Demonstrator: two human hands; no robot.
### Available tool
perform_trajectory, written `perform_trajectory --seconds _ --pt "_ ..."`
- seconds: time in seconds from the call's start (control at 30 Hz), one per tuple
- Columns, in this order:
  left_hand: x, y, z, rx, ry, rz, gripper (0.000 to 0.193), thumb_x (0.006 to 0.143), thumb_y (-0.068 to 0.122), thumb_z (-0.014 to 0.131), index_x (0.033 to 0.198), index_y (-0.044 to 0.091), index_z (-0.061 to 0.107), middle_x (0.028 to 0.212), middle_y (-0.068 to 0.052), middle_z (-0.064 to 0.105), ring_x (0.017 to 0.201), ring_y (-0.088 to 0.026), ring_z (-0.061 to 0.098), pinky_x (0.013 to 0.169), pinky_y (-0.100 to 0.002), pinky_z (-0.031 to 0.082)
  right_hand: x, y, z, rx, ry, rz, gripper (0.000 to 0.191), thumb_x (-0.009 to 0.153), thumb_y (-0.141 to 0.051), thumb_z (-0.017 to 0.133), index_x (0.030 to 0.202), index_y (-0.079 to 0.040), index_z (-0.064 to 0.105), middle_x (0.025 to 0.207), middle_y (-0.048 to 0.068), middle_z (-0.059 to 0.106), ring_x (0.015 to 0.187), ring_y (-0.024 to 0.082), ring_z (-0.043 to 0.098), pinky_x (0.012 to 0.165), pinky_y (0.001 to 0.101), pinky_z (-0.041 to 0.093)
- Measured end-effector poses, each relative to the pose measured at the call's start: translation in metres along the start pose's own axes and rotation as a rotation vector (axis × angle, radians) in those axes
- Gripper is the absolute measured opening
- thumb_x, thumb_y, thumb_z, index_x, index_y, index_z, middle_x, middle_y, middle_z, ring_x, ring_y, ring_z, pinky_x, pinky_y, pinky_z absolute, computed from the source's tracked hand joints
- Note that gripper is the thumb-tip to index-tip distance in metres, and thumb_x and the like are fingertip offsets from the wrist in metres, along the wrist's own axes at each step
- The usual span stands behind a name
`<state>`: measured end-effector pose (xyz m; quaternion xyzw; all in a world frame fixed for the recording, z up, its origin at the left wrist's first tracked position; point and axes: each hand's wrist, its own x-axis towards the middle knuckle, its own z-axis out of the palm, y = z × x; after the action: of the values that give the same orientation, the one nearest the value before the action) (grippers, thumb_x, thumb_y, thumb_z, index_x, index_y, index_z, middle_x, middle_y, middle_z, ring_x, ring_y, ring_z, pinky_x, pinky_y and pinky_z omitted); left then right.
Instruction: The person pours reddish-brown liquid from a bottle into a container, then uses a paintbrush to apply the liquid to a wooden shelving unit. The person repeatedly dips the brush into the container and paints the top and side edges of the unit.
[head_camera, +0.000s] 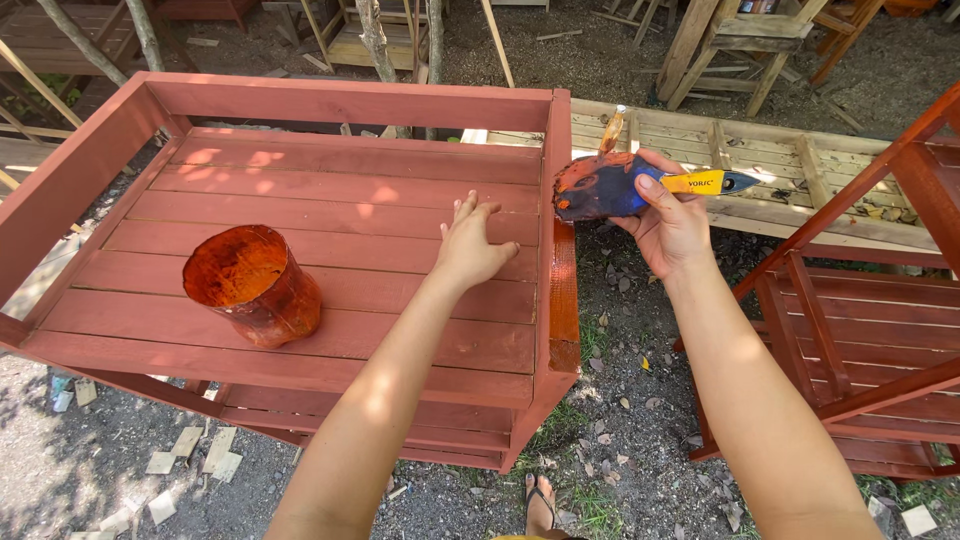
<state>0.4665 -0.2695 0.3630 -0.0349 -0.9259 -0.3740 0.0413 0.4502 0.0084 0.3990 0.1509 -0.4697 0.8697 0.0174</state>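
- red-stained slatted wooden bench (330, 215), smooth boards, centre-left
- paint-crusted orange cylindrical pot (254, 284) on slats, 8 o'clock; contents unclear
- left hand (470, 245) spread flat on slats
- right hand (672, 222) gripping stained wide blue-and-yellow-handled paintbrush (612, 185), 2 o'clock, bristles at bench rail

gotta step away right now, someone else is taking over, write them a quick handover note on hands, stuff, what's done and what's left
Left hand: empty, fingers spread, resting on the red-stained slatted wooden rack near its right side board.
Right hand: holds a wide blue-and-yellow-handled paintbrush, its head coated in red-orange stain, at the top of the rack's right side board.
Stain-smeared orange cut plastic container: stands open on the slats, left of the hands.
Done: slats and frame look stained; the right board's outer edge shines wet.
Left: cannot tell which faces remain bare.
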Motion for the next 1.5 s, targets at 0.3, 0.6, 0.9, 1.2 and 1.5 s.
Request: perform_trajectory --seconds 0.3,0.6,0.9,1.2,1.5 --pt "-0.015 0.002 0.001 0.009 -0.006 0.027 0.079 0.076 0.028 0.082 0.146 0.011 0.051 0.168 -0.021 0.019 0.158 -0.037 0.009 0.124 -0.06 0.013 -0.049 -0.007 0.014 -0.023 -0.023 0.028 0.043 0.093 -0.009 0.076 0.134 -0.007 0.062 0.122 0.014 0.071 0.104 0.026 0.075 0.083 0.0457 0.067" --pt "-0.029 0.008 -0.001 0.008 -0.024 0.071 0.079 0.075 0.028 0.083 0.145 0.009 0.052 0.168 -0.022 0.018 0.158 -0.037 0.008 0.124 -0.06 0.012 -0.082 -0.016 0.026 -0.046 -0.029 0.008 0.044 0.093 -0.009 0.076 0.134 -0.002 0.061 0.122 0.016 0.071 0.101 0.025 0.075 0.081 0.0462 0.066" --pt "-0.031 0.013 -0.002 0.04 -0.052 0.06 0.079 0.077 0.029 0.082 0.147 0.012 0.05 0.168 -0.02 0.018 0.158 -0.036 0.008 0.124 -0.059 0.012 -0.087 -0.012 0.02 -0.061 0.004 0.004 0.047 0.092 -0.008 0.077 0.134 -0.003 0.06 0.122 0.015 0.07 0.103 0.025 0.074 0.083 0.0469 0.066" --pt "-0.023 0.012 0.0 0.021 -0.049 0.056 0.079 0.077 0.03 0.082 0.146 0.012 0.05 0.168 -0.019 0.018 0.158 -0.035 0.007 0.124 -0.058 0.011 -0.069 -0.006 0.011 -0.075 0.025 -0.011 0.052 0.092 -0.008 0.078 0.139 -0.003 0.056 0.122 0.014 0.068 0.103 0.026 0.074 0.084 0.0474 0.066" --pt "-0.01 0.014 -0.001 0.018 -0.039 0.046 0.077 0.076 0.028 0.082 0.146 0.013 0.051 0.168 -0.018 0.019 0.158 -0.034 0.009 0.124 -0.059 0.013 -0.043 0.0 0.005 -0.074 0.039 -0.018 0.05 0.092 -0.007 0.077 0.138 -0.004 0.058 0.121 0.014 0.069 0.103 0.026 0.074 0.083 0.0465 0.066"
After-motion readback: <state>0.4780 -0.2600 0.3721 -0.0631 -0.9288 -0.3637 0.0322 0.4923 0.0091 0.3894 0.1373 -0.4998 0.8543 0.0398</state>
